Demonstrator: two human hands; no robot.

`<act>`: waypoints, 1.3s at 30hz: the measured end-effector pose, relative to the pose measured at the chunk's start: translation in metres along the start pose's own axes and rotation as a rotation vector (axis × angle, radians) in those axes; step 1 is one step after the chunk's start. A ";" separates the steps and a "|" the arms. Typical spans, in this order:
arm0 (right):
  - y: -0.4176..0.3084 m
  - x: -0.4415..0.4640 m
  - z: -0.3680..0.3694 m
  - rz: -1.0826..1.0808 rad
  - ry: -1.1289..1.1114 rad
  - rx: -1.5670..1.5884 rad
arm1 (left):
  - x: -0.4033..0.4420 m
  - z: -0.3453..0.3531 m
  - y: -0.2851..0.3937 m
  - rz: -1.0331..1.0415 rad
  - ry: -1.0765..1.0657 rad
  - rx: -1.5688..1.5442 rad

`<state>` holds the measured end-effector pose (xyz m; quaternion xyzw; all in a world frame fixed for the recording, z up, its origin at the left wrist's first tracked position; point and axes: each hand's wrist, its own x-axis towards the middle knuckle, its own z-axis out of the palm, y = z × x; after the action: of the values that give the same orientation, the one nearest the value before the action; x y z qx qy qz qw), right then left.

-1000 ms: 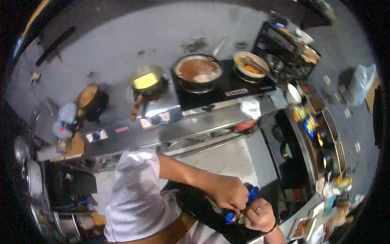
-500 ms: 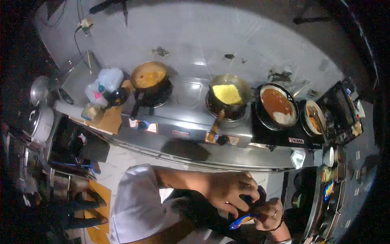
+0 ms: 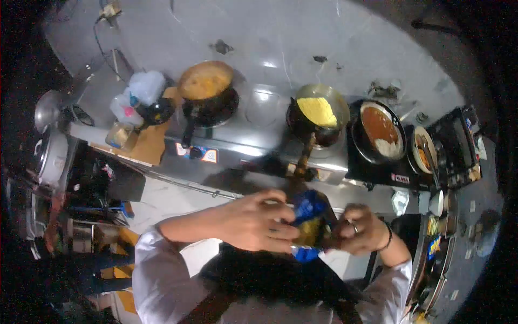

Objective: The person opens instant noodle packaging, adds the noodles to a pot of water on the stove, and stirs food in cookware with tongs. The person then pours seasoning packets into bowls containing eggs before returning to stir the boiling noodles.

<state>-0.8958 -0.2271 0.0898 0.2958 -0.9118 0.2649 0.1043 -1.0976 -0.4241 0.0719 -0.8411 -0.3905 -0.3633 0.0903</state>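
Observation:
My left hand [image 3: 258,222] has its fingers curled round a shiny blue and yellow packet [image 3: 309,229] in front of my body. On the packet's other side, my right hand [image 3: 360,229], with a ring and a dark wristband, has its bent fingers at the packet's edge. Blur hides the packet's print and whether it is torn. Beyond the hands, a pan [image 3: 335,97] on the stove holds a yellow noodle-like block [image 3: 317,111], tilted in it. This pan's handle [image 3: 306,154] points toward me.
A pot of orange-brown food [image 3: 206,80] sits on the left burner. To the right are a pan with reddish-brown sauce [image 3: 376,125] and a bowl with utensils [image 3: 424,151]. Plastic bottles [image 3: 145,89] and a jar [image 3: 120,136] stand on cardboard at left.
Both hands have risen toward the stove, moving apart, and more of the packet shows between them. The yellow block looks more tilted in its pan. The camera view has shifted.

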 end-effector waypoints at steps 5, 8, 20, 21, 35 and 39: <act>0.020 0.024 -0.009 -0.084 0.022 -0.050 | -0.004 0.010 -0.002 -0.065 0.038 -0.044; 0.024 0.037 -0.020 -0.402 0.092 -0.152 | 0.010 0.021 -0.001 0.088 0.083 -0.200; 0.036 -0.012 -0.031 -0.223 0.131 -0.409 | 0.030 0.060 -0.004 -0.005 0.227 0.089; 0.038 -0.016 -0.033 -0.226 0.135 -0.411 | 0.030 0.064 -0.004 -0.032 0.244 0.090; 0.037 -0.021 -0.034 -0.302 0.277 -0.002 | 0.041 0.088 0.007 -0.365 0.291 -0.105; 0.032 -0.030 -0.027 -0.438 0.232 0.047 | 0.043 0.084 0.018 -0.341 0.280 -0.104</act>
<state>-0.8903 -0.1755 0.0888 0.4565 -0.8015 0.2891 0.2563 -1.0201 -0.3744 0.0432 -0.7079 -0.4913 -0.5061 0.0374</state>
